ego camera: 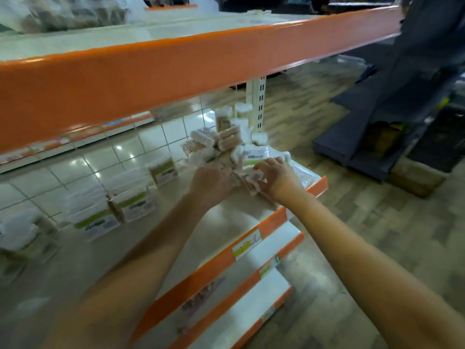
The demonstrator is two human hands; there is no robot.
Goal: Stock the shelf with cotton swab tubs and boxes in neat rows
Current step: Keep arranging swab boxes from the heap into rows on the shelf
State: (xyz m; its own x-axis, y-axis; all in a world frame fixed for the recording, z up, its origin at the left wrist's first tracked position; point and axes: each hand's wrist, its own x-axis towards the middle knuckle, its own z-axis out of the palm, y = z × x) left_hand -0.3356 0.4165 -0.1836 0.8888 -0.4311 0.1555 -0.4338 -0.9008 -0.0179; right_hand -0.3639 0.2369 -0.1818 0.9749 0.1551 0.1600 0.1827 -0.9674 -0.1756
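Crowding both hands (241,177), loose swab packs (211,142) heap ahead; boxes (130,197) stand left; fingers' hold unclear

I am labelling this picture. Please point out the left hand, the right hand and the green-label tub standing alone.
left hand (212,181): head view, back of hand.
right hand (274,173): head view, knuckles.
green-label tub (163,170): head view, front label.

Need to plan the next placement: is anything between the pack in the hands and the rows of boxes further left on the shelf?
Nothing visible blocks it. Both the left hand and right hand hold the swab pack, and bare shelf runs leftward to the boxes. The loose pile sits behind, out of that path.
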